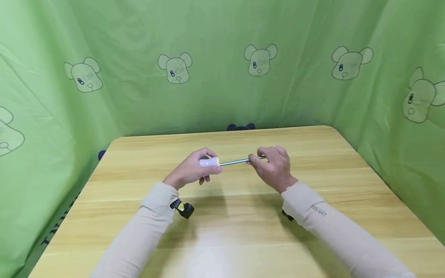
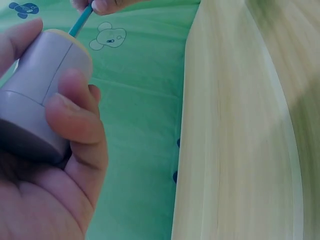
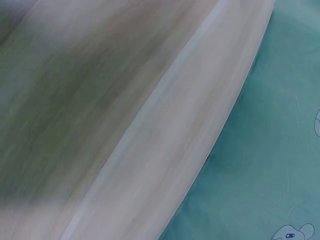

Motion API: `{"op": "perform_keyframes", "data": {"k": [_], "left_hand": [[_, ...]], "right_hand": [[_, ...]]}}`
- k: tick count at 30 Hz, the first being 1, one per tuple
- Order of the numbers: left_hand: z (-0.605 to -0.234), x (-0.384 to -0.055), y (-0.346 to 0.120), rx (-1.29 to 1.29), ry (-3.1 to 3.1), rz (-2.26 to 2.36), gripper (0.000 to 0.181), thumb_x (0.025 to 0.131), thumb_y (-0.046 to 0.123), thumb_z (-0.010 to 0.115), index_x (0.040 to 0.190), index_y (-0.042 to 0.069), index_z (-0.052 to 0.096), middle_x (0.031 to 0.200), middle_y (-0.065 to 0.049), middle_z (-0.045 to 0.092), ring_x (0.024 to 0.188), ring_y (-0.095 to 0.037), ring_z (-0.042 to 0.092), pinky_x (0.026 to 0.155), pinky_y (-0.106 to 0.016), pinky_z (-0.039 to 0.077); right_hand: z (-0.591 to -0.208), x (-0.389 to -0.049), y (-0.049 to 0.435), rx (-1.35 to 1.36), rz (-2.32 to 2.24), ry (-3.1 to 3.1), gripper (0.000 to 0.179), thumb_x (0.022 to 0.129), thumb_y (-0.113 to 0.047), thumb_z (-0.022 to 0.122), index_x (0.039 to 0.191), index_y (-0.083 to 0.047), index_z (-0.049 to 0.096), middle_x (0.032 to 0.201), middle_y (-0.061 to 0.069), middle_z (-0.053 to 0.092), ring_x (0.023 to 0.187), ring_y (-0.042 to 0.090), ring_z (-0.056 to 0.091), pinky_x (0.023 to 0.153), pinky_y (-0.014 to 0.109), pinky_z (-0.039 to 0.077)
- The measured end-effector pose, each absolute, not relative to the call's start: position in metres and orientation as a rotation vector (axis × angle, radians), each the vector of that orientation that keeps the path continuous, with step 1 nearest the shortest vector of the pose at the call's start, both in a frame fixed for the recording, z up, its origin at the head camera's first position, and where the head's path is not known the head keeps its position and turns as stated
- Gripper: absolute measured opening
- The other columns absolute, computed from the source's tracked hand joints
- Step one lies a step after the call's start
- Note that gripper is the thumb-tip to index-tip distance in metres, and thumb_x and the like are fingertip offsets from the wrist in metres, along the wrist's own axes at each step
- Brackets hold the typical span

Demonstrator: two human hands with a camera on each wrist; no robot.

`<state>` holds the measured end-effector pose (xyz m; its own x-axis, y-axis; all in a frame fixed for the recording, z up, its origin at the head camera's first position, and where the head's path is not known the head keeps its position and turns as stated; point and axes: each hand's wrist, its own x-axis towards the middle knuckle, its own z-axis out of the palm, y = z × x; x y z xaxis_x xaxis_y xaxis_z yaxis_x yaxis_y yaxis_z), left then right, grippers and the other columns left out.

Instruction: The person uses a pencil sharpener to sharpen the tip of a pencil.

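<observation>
A lavender handle (image 1: 208, 162) with a pale yellow collar and a thin metal rod (image 1: 233, 162) form one tool, held up above the table. My left hand (image 1: 194, 168) grips the handle, thumb along its near side and fingers around the far side. In the left wrist view, the thick handle (image 2: 52, 75) shows a seam line, and the rod (image 2: 80, 22) comes out of its collared end. My right hand (image 1: 272, 166) pinches the rod toward its far end with thumb and index finger, hiding the tip. The right wrist view shows neither this hand nor the tool.
The wood-grain table (image 1: 295, 143) lies below both hands, with rounded far corners. Green curtains (image 1: 215, 100) with bear-head prints hang around its back and sides. Black wrist cameras are strapped at the left cuff (image 1: 158, 197) and right cuff (image 1: 297, 200).
</observation>
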<state>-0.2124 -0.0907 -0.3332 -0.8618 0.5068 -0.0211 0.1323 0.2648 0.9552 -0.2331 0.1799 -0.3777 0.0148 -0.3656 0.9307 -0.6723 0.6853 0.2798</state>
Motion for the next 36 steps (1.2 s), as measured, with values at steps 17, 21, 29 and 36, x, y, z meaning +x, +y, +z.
{"op": "perform_keyframes", "data": {"k": [17, 21, 29, 36], "left_hand": [[-0.337, -0.215, -0.073, 0.586, 2.427, 1.582, 0.048, 0.072, 0.017, 0.084, 0.111, 0.011, 0.058, 0.103, -0.011, 0.057, 0.084, -0.025, 0.055, 0.062, -0.032, 0.051], [-0.342, -0.216, -0.069, 0.658, 2.553, 1.552, 0.049, 0.07, 0.015, 0.085, 0.111, 0.011, 0.058, 0.106, -0.009, 0.058, 0.089, -0.027, 0.057, 0.066, -0.034, 0.054], [-0.349, -0.217, -0.067, 0.796, 2.613, 1.49, 0.049, 0.07, 0.015, 0.087, 0.111, 0.012, 0.06, 0.109, -0.006, 0.06, 0.088, -0.024, 0.06, 0.066, -0.033, 0.055], [-0.343, -0.22, -0.075, 0.639, 2.558, 1.592, 0.05, 0.071, 0.018, 0.086, 0.113, 0.015, 0.059, 0.111, -0.008, 0.059, 0.09, -0.027, 0.057, 0.064, -0.034, 0.054]], "right_hand": [[-0.374, -0.225, 0.186, 0.905, 0.328, -1.831, 0.036, 0.097, -0.031, 0.057, 0.068, -0.01, 0.06, 0.055, -0.002, 0.057, 0.036, 0.011, 0.042, 0.034, 0.025, 0.025], [-0.358, -0.219, 0.187, 0.922, 0.553, -2.309, 0.027, 0.093, -0.026, 0.063, 0.069, -0.014, 0.059, 0.057, -0.005, 0.057, 0.041, 0.007, 0.041, 0.037, 0.026, 0.031], [-0.317, -0.221, 0.188, 0.659, 1.26, -3.141, 0.035, 0.098, -0.017, 0.055, 0.065, -0.01, 0.046, 0.058, -0.001, 0.04, 0.053, 0.014, 0.034, 0.055, 0.029, 0.034], [-0.323, -0.214, 0.18, 0.692, 0.863, -2.774, 0.015, 0.089, -0.025, 0.071, 0.089, -0.01, 0.067, 0.082, 0.0, 0.064, 0.073, 0.018, 0.056, 0.064, 0.034, 0.046]]}}
